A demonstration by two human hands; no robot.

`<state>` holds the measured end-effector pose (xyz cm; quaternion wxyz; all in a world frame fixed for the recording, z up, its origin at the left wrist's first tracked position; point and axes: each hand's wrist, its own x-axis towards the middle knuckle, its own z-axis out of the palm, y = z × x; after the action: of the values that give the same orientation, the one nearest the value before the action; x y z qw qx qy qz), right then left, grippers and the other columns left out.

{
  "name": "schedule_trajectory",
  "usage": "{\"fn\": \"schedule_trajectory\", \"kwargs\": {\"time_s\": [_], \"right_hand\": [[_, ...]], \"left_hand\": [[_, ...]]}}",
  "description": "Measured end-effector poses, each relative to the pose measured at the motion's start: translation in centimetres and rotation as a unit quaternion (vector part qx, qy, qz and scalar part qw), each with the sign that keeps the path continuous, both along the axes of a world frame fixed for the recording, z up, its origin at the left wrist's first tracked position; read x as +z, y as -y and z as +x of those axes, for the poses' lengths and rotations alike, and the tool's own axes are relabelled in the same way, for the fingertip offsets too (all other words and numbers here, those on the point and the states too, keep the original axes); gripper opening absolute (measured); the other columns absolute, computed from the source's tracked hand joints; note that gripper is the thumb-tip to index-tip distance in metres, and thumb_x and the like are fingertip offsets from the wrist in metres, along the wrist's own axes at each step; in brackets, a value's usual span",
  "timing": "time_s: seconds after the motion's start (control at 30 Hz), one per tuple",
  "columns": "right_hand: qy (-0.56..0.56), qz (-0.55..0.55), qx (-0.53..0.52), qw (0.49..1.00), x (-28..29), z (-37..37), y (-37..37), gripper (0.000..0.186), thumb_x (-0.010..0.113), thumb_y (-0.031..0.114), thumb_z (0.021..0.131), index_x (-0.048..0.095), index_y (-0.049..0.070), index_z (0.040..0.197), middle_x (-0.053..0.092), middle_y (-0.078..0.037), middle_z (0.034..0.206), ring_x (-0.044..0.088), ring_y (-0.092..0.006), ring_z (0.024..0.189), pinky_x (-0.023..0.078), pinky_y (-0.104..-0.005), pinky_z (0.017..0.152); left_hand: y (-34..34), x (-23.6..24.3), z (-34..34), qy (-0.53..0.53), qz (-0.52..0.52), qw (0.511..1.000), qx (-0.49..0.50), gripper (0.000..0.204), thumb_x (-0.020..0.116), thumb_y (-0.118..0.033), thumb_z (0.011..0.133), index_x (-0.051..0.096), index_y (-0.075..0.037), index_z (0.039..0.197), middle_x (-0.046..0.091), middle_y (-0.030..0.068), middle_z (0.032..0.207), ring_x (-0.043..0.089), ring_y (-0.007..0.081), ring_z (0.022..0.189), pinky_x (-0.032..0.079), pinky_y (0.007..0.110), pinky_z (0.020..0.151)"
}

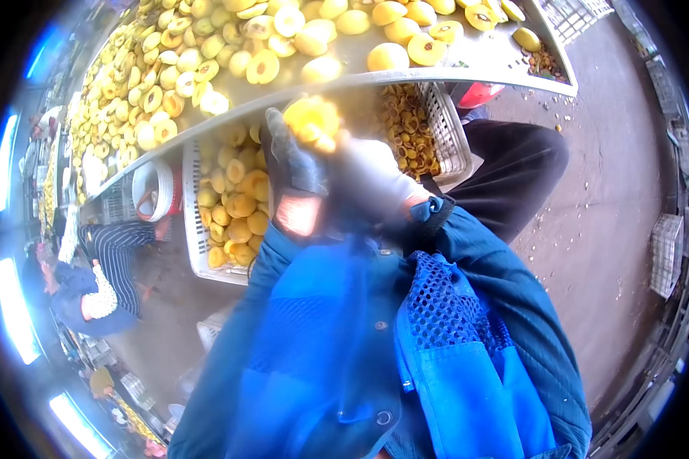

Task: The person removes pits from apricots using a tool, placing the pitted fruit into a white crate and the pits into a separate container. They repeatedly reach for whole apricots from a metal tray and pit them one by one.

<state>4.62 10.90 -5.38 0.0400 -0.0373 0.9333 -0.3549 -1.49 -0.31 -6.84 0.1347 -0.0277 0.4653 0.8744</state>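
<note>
In my left hand [297, 159], which wears a dark grey glove, is a yellow peach half [311, 122], over-bright and blurred. The thumb stands up along the fruit's left side. My right hand [373, 170], in a whitish glove, is close beside it on the right. Motion smears its fingers, so whether it holds anything does not show. Both hands are just below the near rim of a metal table [467, 74], where many cut yellow peaches [262, 67] lie, some with the stone still in.
Below the table, a white crate [195, 229] of peach halves stands at left, and another white crate [455, 141] holds brown stones and scraps. A white bucket [153, 187] is farther left. A seated co-worker [103, 298] is at far left. Bits litter the floor [582, 222] at right.
</note>
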Motion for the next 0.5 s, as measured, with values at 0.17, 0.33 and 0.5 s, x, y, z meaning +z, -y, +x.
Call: {"fn": "schedule_trajectory", "kwargs": {"time_s": [0.17,0.33,0.5], "right_hand": [[-0.072,0.003,0.035,0.997,-0.2,1.3,-0.8,0.037,0.068,0.027,0.075,0.056,0.004,0.102,0.065,-0.016,0.089,0.067,-0.0331,0.08,0.054,-0.0423,0.068],[-0.219,0.013,0.049,0.975,-7.7,1.8,-6.4,0.015,0.06,0.018,0.089,0.052,0.013,0.1,0.061,-0.019,0.066,0.06,-0.0416,0.06,0.045,-0.0488,0.054],[0.303,-0.24,-0.049,0.921,-2.1,0.8,-10.4,0.022,0.058,0.025,0.091,0.059,0.005,0.101,0.055,-0.001,0.065,0.05,-0.006,0.048,0.037,-0.0222,0.039]], "left_hand": [[0.8,-1.0,-0.4,0.089,0.083,0.993,-0.004,0.067,0.03,-0.062,0.096,0.053,-0.004,0.121,0.061,0.0151,0.115,0.059,0.0304,0.105,0.049,0.044,0.09],[2.7,0.2,-0.2,0.115,0.075,0.99,0.029,0.065,0.042,-0.06,0.094,0.053,-0.002,0.123,0.06,0.0156,0.121,0.056,0.0325,0.113,0.046,0.047,0.098],[7.7,1.3,0.6,0.113,0.075,0.987,0.083,0.071,0.038,-0.062,0.094,0.053,0.0,0.123,0.061,0.0149,0.115,0.058,0.0257,0.103,0.048,0.037,0.093]]}}
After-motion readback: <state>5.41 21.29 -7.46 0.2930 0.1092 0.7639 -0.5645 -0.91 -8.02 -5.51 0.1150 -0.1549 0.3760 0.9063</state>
